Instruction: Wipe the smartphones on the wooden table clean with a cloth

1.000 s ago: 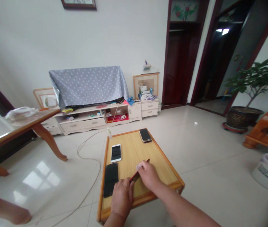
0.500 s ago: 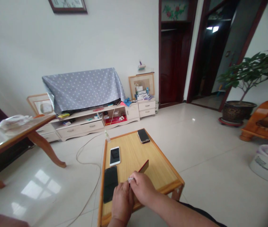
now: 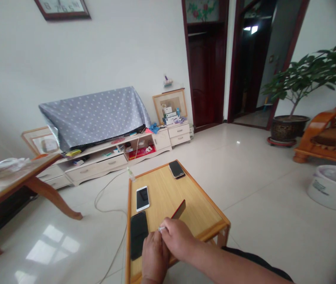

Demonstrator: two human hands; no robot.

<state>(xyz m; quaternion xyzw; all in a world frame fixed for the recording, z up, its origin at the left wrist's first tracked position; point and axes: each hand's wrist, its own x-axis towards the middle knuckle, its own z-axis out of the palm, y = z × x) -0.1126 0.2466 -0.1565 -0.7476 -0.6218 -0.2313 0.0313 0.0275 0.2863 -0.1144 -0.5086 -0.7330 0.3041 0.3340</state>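
Observation:
My left hand (image 3: 153, 254) is closed around the near end of a red-edged phone (image 3: 179, 209) that tilts up over the low wooden table (image 3: 203, 213). My right hand (image 3: 176, 240) rests over the same phone, fingers pinched on a small white cloth or wipe (image 3: 162, 228). A large black phone (image 3: 138, 234) lies at the table's left edge beside my left hand. A white phone (image 3: 142, 198) lies further back, and another dark phone (image 3: 176, 169) is at the far corner.
A small bottle (image 3: 130, 174) stands at the table's far left corner. A cable (image 3: 108, 205) loops over the tiled floor. Left is a wooden table (image 3: 37, 173); behind, a TV cabinet (image 3: 102, 161). A potted plant (image 3: 289, 126), wooden chair (image 3: 324, 142) and white basin (image 3: 332, 187) are right.
My right hand has slid along the red-edged phone toward me and now sits against my left hand. My view has swung to the right and slightly up.

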